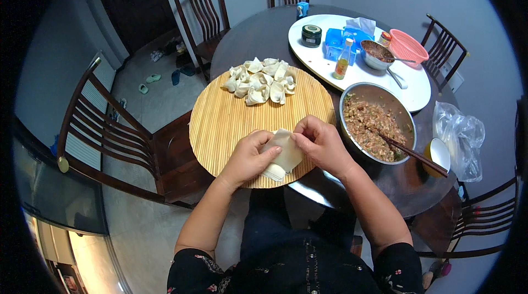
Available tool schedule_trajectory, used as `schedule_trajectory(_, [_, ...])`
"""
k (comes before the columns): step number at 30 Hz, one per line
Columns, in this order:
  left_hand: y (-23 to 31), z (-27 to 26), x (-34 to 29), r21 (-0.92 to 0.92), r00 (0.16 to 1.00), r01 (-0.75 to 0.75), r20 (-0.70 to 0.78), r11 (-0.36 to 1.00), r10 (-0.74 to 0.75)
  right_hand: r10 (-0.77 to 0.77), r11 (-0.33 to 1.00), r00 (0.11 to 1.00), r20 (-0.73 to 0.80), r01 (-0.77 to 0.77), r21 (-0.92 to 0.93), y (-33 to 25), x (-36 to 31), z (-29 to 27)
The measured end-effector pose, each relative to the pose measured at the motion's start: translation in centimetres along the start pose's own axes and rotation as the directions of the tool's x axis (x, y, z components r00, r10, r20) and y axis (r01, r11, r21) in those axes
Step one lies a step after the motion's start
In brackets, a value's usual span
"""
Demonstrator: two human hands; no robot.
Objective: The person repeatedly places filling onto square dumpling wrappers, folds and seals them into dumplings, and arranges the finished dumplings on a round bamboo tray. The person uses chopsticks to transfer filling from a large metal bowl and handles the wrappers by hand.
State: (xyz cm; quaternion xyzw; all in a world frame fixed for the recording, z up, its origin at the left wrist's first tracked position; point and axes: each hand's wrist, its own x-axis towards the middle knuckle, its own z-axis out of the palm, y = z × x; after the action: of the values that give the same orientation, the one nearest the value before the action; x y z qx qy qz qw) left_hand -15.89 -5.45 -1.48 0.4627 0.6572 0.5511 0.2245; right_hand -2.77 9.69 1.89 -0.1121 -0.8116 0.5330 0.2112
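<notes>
Both my hands are at the near edge of a round slatted board. My left hand grips a pale dough wrapper between thumb and fingers. The wrapper's upper right corner is pinched by my right hand. Below it, a small stack of wrappers shows partly under the left thumb. Folded wontons lie in a cluster on the board's far part. Right of my right hand stands a steel bowl of minced filling, with brown chopsticks resting across its rim.
A white turntable carries an oil bottle, a dark jar, a blue box, a smaller metal bowl and a pink basket. A yellow-and-white bowl and plastic bag sit at right. Chairs surround the table.
</notes>
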Motion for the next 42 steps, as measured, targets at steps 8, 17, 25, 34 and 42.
schedule_trajectory(8, [1.2, 0.5, 0.2, -0.135, 0.991, 0.102, -0.075, 0.986, -0.113, 0.132, 0.963, 0.986, 0.102, -0.152, 0.223, 0.7, 0.1, -0.9])
schedule_trajectory(17, [2.3, 4.3, 0.5, -0.918, 0.964, 0.225, 0.159, 0.328, -0.214, -0.601, 0.695, 0.792, -0.106, 0.453, -0.558, -0.5, -0.1, 0.1])
schedule_trajectory(25, [2.2, 4.4, 2.2, -0.968, 0.971, 0.172, 0.136, 0.181, -0.195, -0.425, 0.835, 0.902, -0.071, 0.36, -0.415, -0.9, -2.1, 0.3])
schedule_trajectory(34, [4.5, 6.2, 1.0, -0.995, 0.956, 0.055, 0.027, 0.088, -0.293, -0.432, 0.754, 0.87, -0.238, 0.203, -0.625, 1.0, 3.5, 2.8])
schedule_trajectory(42, [3.0, 4.4, 2.0, -0.977, 0.929, -0.046, -0.118, 0.207, -0.351, -0.546, 0.727, 0.827, -0.131, 0.391, -0.565, -0.1, 1.9, 1.6])
